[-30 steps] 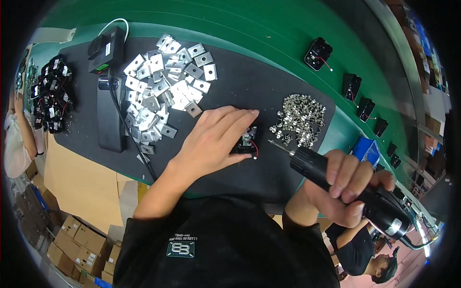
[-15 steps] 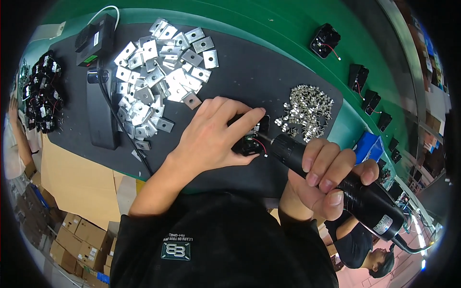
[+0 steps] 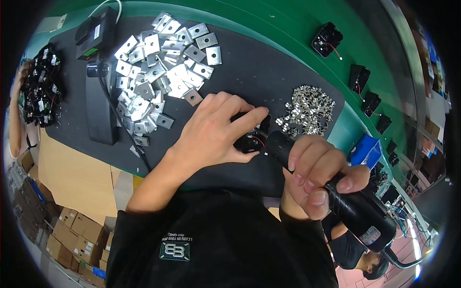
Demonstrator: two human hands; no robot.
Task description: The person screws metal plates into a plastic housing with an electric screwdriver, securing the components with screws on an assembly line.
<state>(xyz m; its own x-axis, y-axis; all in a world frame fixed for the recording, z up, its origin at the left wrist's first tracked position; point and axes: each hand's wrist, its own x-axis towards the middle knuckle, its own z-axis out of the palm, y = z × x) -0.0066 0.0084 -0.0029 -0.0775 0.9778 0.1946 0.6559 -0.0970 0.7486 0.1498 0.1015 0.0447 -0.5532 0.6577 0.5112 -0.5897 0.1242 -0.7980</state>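
My left hand [image 3: 218,127] is closed round a small black plastic housing [image 3: 247,144] with a red wire, pressing it onto the dark mat. My fingers cover much of the housing. In my right hand [image 3: 319,170] is a black corded electric screwdriver [image 3: 362,211], its fingers wrapped round the body. The tool's nose points left and down at the housing, right up against it; its tip is hidden. Behind my left hand lies a heap of square metal plates with holes [image 3: 153,72]. Small silver screws [image 3: 309,110] form a pile beyond the screwdriver.
Black housings with red wires [image 3: 43,89] are stacked at the far left. A black power unit [image 3: 98,36] and a long black device [image 3: 101,105] stand near them, a cable crossing. More housings [image 3: 359,78] line the green surface at right, near a blue box [image 3: 366,150]. Another person's arm [image 3: 18,105] reaches the left stack.
The screwdriver has moved left and closer in, its nose now against the housing. At the far left, the other person's hand has come up to the stack.
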